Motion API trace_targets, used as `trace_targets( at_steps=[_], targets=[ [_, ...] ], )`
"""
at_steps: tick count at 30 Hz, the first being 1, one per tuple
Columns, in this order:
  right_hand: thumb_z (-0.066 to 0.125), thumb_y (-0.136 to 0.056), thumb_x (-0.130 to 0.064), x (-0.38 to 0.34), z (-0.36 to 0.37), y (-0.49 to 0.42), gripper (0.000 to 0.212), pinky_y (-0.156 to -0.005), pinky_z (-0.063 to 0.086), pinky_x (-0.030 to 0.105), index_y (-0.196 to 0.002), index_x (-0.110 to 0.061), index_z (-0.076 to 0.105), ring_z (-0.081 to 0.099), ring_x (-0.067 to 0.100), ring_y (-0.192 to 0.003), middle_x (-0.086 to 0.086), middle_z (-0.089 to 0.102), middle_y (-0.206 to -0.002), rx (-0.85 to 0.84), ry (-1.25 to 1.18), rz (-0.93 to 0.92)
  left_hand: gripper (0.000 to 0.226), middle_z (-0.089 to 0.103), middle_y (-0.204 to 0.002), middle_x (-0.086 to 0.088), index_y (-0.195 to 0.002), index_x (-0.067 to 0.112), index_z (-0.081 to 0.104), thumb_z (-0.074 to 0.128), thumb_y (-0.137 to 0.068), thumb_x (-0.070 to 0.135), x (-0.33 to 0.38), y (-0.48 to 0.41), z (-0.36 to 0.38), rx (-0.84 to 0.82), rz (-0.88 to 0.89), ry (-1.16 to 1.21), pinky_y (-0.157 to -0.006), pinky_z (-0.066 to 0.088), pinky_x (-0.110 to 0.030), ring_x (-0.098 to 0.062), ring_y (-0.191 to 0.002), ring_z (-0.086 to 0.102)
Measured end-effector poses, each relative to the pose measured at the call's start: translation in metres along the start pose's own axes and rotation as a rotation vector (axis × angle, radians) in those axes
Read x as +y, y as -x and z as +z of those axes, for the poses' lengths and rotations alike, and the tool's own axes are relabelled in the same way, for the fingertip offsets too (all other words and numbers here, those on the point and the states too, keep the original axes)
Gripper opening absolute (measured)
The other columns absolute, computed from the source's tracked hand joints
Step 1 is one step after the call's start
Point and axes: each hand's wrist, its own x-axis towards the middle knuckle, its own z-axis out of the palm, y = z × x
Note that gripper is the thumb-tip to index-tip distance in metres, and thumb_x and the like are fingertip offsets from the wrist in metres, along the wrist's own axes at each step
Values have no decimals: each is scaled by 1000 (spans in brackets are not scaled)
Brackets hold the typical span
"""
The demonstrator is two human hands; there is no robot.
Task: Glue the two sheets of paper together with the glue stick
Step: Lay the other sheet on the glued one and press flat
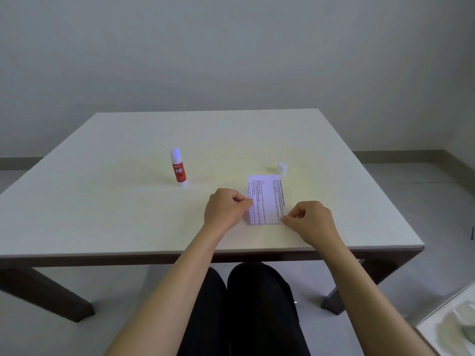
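A small printed sheet of paper (267, 199) lies flat on the white table (128, 214), right of centre near the front edge. Only one sheet shows; I cannot tell whether a second lies under it. My left hand (225, 209) pinches the paper's left edge with curled fingers. At the sheet's near right corner, my right hand (309, 220) pinches it the same way. The red and white glue stick (178, 167) stands upright and uncapped, to the left of the paper, apart from both hands. Its white cap (282, 168) sits just beyond the paper's far right corner.
The table's front edge runs just below my hands, with my dark-clad legs (246, 312) under it. A pale object (455, 327) shows at the bottom right on the floor side. A plain wall stands behind the table.
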Motion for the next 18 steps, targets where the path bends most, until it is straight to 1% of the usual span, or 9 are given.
trace_targets(
  at_steps=[4, 8, 10, 11, 13, 14, 16, 17, 18],
  targets=[
    [69, -78, -20, 2, 4, -2, 21, -66, 39, 29, -62, -14, 56, 53, 20, -70, -11, 50, -58, 24, 72, -39, 16, 70, -66, 0, -66, 7, 70, 61, -71, 19, 0, 0, 1, 9, 9, -42, -52, 37, -22, -11, -52, 49],
    [68, -77, -20, 3, 6, -5, 21, -68, 39, 30, -65, -17, 51, 55, 22, -79, -9, 50, -65, 42, 139, -57, 12, 64, -63, 11, -61, 19, 65, 63, -72, 21, 2, 0, 1, -10, 11, -117, -54, 39, -22, -13, -64, 58],
    [69, -76, -23, 3, 5, -5, 19, -72, 36, 31, -80, -18, 52, 52, 22, -81, -5, 49, -76, 53, 143, -80, 12, 62, -63, 14, -60, 22, 64, 64, -72, 21, 2, 0, 1, -9, 22, -179, -52, 38, -21, -14, -68, 59],
    [69, -77, -26, 4, 4, -5, 24, -75, 35, 32, -94, -19, 54, 52, 23, -86, -2, 49, -86, 45, 155, -99, 9, 62, -63, 13, -63, 20, 66, 64, -72, 21, 3, 0, 2, -2, 31, -219, -50, 37, -20, -14, -67, 60],
    [65, -81, -32, 5, 3, -5, 48, -87, 32, 36, -127, -32, 49, 49, 23, -105, 3, 49, -111, -9, 265, -154, 5, 63, -67, 11, -70, 17, 68, 64, -72, 19, 3, 0, 4, 24, 59, -293, -48, 35, -19, -15, -67, 59],
    [61, -84, -35, 6, 2, -7, 52, -95, 29, 38, -133, -41, 44, 43, 23, -116, 3, 44, -128, -36, 345, -183, 2, 63, -70, 10, -73, 18, 66, 65, -73, 20, 3, -1, 4, 36, 76, -317, -47, 34, -20, -14, -68, 58],
    [54, -89, -41, 8, 0, -11, 46, -110, 15, 48, -133, -50, 43, 23, 25, -138, -4, 21, -154, -105, 439, -216, 12, 63, -83, 7, -85, 22, 62, 66, -74, 22, 2, -2, 4, 50, 142, -352, -49, 32, -21, -12, -73, 55],
    [51, -91, -42, 10, -1, -13, 44, -113, 3, 54, -133, -52, 42, 10, 25, -145, -11, 10, -159, -152, 443, -223, 21, 62, -95, 6, -96, 23, 61, 65, -76, 23, 0, -3, 3, 33, 213, -389, -53, 35, -22, -12, -81, 55],
    [48, -93, -42, 13, -2, -15, 42, -112, -8, 59, -134, -52, 41, -2, 24, -148, -16, 3, -160, -192, 436, -235, 32, 61, -113, 4, -111, 23, 59, 63, -79, 24, -2, -6, 1, -11, 300, -454, -64, 40, -22, -14, -95, 55]
  ],
)
